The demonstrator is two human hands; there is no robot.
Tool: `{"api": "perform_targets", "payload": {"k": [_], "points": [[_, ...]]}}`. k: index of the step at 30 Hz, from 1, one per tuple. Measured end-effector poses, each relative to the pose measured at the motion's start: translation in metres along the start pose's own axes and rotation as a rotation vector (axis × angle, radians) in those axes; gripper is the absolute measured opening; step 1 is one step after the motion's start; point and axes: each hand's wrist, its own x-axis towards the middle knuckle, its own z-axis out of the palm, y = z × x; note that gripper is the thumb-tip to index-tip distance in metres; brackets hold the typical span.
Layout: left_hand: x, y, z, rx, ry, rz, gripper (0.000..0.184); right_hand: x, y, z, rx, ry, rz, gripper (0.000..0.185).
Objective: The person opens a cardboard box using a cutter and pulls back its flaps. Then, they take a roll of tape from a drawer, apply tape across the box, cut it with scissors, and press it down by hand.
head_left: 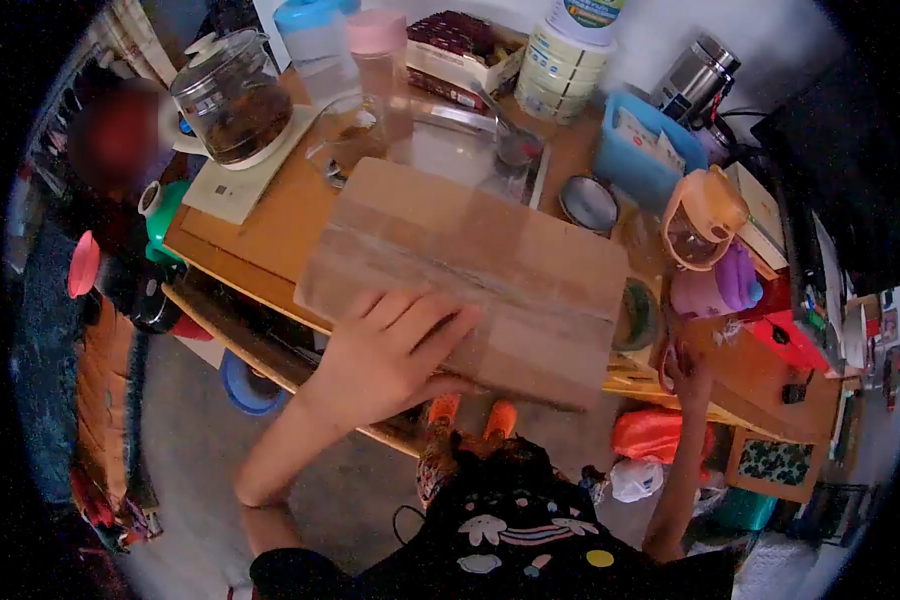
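A cardboard box [470,270] with clear tape along its middle seam lies at the front of the wooden table, its near side jutting past the edge. My left hand [380,350] grips the near left part of the box, fingers bent over the top and thumb by the near edge. To the right of the box, my right hand [688,378] is closed on what look like scissors [667,366] with reddish handle loops; the blades are hard to make out. A green-tinted glass jar [634,315] stands between the box and that hand.
Behind the box are a glass teapot [235,115], a glass pitcher [350,135], a metal-rimmed tray [450,150] and a round metal dish [589,203]. A blue basket [645,150], an orange cup [705,220] and a purple bottle [715,285] crowd the right. An open drawer [240,325] juts out below.
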Motion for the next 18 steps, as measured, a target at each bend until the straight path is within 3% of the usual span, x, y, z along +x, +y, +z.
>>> {"api": "perform_targets", "payload": {"k": [4, 6, 8, 12, 15, 17, 18], "points": [[-0.006, -0.002, 0.009, -0.005, 0.076, 0.047, 0.053, -0.001, 0.001, 0.002, 0.121, 0.043, -0.017, 0.029], [-0.007, -0.001, 0.009, -0.011, 0.109, 0.075, 0.053, 0.001, 0.007, 0.0, 0.008, 0.016, 0.007, 0.03], [-0.002, 0.004, 0.009, 0.0, 0.051, 0.115, 0.053, 0.0, 0.007, 0.0, -0.106, -0.008, 0.037, 0.031], [0.016, 0.025, 0.009, -0.01, -0.012, 0.059, 0.051, -0.004, -0.013, -0.001, 0.055, 0.049, 0.036, 0.031], [0.015, 0.026, 0.016, 0.107, -0.062, 0.054, 0.062, -0.001, -0.012, -0.006, -0.033, 0.016, 0.053, 0.031], [0.013, 0.025, 0.019, 0.054, 0.052, 0.147, 0.044, -0.002, -0.013, -0.01, -0.145, -0.002, 0.054, 0.031], [0.011, 0.023, 0.022, 0.055, 0.052, 0.149, 0.044, -0.002, -0.019, -0.013, -0.256, -0.018, 0.012, 0.029]]}}
